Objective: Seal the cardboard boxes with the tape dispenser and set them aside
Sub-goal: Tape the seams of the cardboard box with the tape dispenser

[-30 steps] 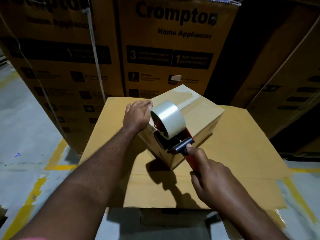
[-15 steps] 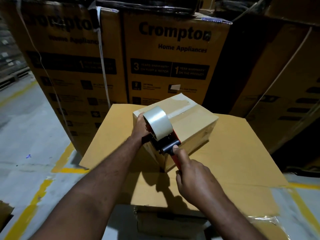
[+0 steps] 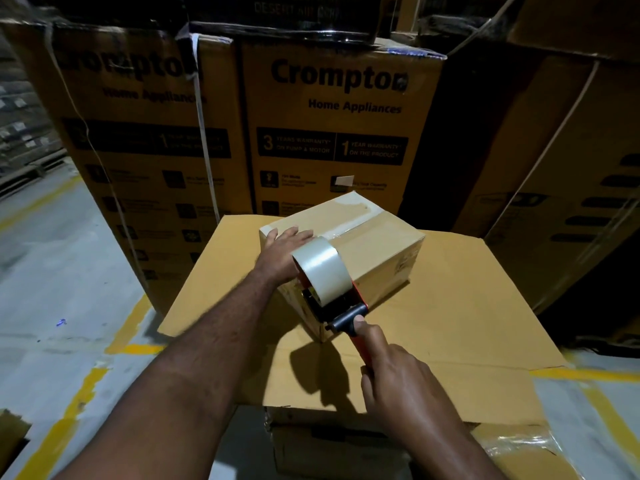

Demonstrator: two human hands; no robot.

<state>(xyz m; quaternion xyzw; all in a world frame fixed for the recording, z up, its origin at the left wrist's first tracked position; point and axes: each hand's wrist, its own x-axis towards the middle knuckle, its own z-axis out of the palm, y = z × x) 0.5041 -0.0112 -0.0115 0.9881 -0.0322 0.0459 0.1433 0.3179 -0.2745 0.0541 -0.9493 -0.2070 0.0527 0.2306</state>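
A small brown cardboard box (image 3: 377, 251) sits on a flat cardboard sheet (image 3: 450, 306), with clear tape running along its top seam. My left hand (image 3: 282, 252) lies flat on the box's near left top corner, fingers straight. My right hand (image 3: 398, 379) grips the red handle of the tape dispenser (image 3: 332, 289). The dispenser's clear tape roll stands at the box's near corner, its head against the near side of the box.
Tall printed appliance cartons (image 3: 332, 133) stand close behind and to the left, more cartons (image 3: 561, 188) at the right. The sheet rests on a larger box (image 3: 329, 445) below. Grey floor with yellow lines (image 3: 79, 403) lies to the left.
My left hand moved from the box's near side up onto its top. The dispenser stays at the near corner, drawn slightly down and toward me.
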